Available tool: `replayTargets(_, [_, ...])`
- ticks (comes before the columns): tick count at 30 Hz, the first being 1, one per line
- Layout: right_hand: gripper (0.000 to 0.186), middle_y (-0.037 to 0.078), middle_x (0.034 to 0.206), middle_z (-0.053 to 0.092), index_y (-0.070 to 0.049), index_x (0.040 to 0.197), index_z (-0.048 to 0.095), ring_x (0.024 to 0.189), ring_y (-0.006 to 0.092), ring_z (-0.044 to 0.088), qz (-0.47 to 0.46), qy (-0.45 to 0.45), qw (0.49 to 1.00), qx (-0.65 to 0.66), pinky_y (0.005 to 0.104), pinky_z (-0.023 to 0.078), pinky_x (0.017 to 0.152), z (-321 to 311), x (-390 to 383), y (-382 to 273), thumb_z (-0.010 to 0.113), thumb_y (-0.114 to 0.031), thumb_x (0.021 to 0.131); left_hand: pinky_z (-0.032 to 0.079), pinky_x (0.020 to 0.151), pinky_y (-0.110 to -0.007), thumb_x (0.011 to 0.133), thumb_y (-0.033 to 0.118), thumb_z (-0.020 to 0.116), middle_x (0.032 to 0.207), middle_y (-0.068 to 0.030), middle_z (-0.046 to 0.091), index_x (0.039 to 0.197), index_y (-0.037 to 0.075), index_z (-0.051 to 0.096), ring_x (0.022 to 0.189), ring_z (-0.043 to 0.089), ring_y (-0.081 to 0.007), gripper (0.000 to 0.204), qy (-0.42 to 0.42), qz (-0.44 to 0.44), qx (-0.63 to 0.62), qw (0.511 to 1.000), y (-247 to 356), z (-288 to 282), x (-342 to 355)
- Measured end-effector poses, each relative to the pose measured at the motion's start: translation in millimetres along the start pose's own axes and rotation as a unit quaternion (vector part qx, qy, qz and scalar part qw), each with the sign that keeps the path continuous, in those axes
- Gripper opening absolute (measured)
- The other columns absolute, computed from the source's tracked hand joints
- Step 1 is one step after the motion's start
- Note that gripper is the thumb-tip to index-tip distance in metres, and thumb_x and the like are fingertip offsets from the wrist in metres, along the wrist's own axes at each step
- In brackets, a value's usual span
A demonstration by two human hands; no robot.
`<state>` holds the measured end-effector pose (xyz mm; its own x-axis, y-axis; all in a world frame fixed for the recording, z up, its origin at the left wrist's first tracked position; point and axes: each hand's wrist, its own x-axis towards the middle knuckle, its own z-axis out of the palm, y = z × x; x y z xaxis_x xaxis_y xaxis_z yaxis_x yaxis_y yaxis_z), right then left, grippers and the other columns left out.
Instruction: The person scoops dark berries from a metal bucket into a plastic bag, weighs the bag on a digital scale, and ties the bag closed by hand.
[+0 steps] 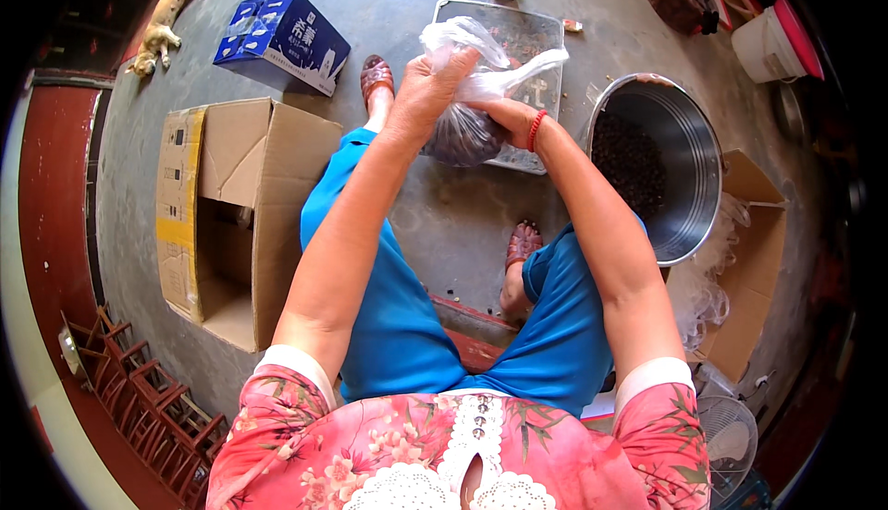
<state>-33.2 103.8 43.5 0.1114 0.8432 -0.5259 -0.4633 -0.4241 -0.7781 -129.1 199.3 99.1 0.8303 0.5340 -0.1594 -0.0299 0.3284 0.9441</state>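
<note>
A clear plastic bag [461, 137] hangs between my hands, its lower part bulging with small dark contents. At its gathered neck, my left hand [433, 86] is closed around the thin white plastic. My right hand [504, 117], with a red beaded bracelet at the wrist, grips the bag's right side just below the neck; some of its fingers are hidden. The loose upper ends of the bag stick out above and to the right. Behind and beneath it lies a platform scale [548, 94] with a black post. To my right stands a metal bucket [696, 172] holding small dark pieces [629, 163].
An open cardboard box [298, 163] and a blue carton [314, 48] stand on the left. Right of my leg, another cardboard box [754, 279] holds clear plastic bags [708, 279]. A white tub [768, 43], a fan [726, 441] and a lying cat [166, 20] are farther out.
</note>
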Motion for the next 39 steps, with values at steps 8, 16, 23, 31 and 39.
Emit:
replayTargets(8, [0.045,0.002,0.095,0.056,-0.006,0.111,0.05,0.083,0.013,0.053,-0.022,0.027,0.999,0.01,0.0264,0.042,0.072,-10,12,-2,0.054,-0.033,0.075,0.04,0.061,-0.023,0.079,0.029,0.061,0.078,0.0017,0.053,0.086,0.007,0.057,0.069,0.049,-0.0068,0.024,0.058,0.047,-0.041,0.996,-6,1,10])
replayTargets(16, [0.038,0.004,0.089,0.057,-0.003,0.099,0.057,0.079,0.0145,0.051,-0.136,0.012,0.96,-0.244,0.0262,0.042,0.072,-12,-3,-21,0.059,-0.025,0.067,0.041,0.064,-0.022,0.08,0.03,0.061,0.082,0.0019,0.055,0.092,0.007,0.058,0.073,0.049,-0.0057,0.027,0.012,0.108,0.022,0.994,-6,3,7])
replayTargets(23, [0.041,0.009,0.094,0.059,-0.004,0.099,0.056,0.088,0.0186,0.054,-0.29,0.101,0.914,-0.264,0.0305,0.043,0.078,12,6,-7,0.069,-0.021,0.064,0.042,0.066,-0.022,0.08,0.03,0.061,0.084,0.001,0.057,0.095,0.004,0.059,0.075,0.05,-0.006,0.03,0.023,0.137,0.033,0.99,-12,5,8])
replayTargets(31, [0.024,0.017,0.08,0.061,-0.002,0.081,0.061,0.078,0.0312,0.058,-0.426,0.29,0.779,-0.358,0.0343,0.046,0.07,2,17,-9,0.067,-0.018,0.065,0.043,0.067,-0.021,0.077,0.012,0.063,0.085,-0.0019,0.06,0.094,0.001,0.058,0.076,0.053,-0.0071,0.021,0.033,0.185,0.009,0.982,-14,7,14])
replayTargets(39, [0.021,0.015,0.078,0.062,-0.003,0.081,0.062,0.075,0.0267,0.061,-0.325,0.335,0.822,-0.326,0.0318,0.047,0.065,6,4,-20,0.066,-0.016,0.065,0.043,0.066,-0.021,0.072,0.006,0.066,0.083,-0.0021,0.059,0.085,0.003,0.055,0.074,0.052,-0.006,0.018,0.129,0.184,0.149,0.963,-22,-1,22])
